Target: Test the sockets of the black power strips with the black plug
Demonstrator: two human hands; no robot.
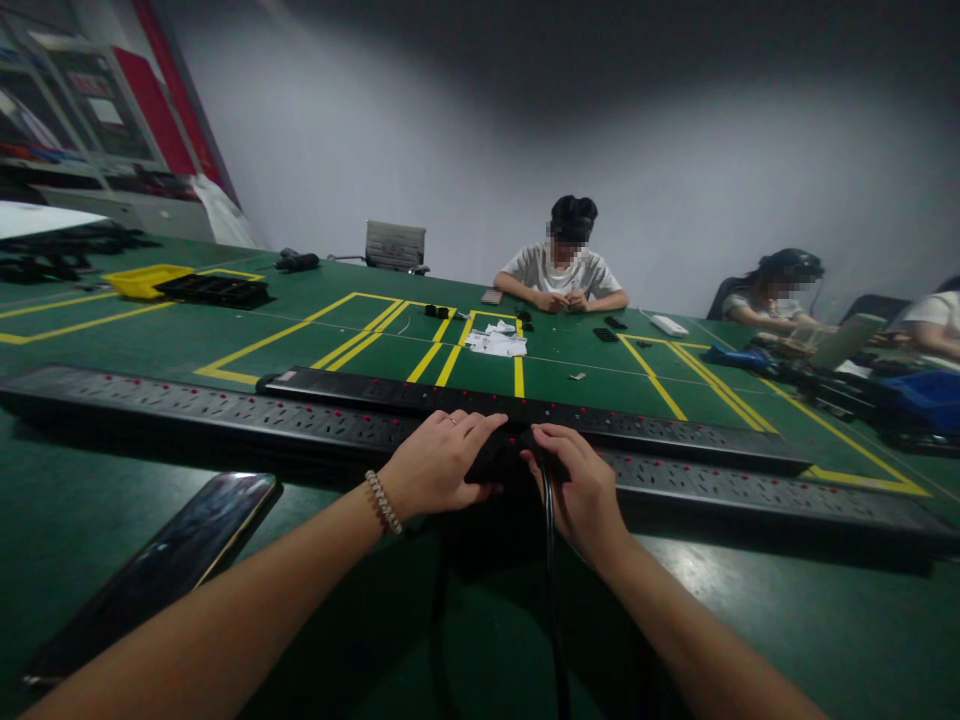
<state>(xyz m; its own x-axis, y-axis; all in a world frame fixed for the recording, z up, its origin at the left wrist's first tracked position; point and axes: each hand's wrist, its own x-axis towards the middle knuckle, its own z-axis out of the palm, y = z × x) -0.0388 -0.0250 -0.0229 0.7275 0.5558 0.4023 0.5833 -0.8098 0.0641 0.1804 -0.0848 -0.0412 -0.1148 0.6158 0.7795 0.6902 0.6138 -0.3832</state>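
Note:
A long black power strip (315,418) with rows of sockets and small red parts runs across the table in front of me. My left hand (442,460), with a beaded bracelet on the wrist, grips a dark block at the strip's middle, fingers over the top and thumb below; the dark block looks like part of a strip. My right hand (581,480) pinches the end of a black cable (551,580) against it. The plug end is mostly hidden by the fingers. Behind lies a second, shorter power strip (390,392).
A phone (161,570) lies at the near left. Yellow tape lines mark the green table (247,335). Farther back are crumpled white paper (496,340), a yellow tray (146,281) and a black tray (214,290). A person (562,270) sits opposite; others sit at the right.

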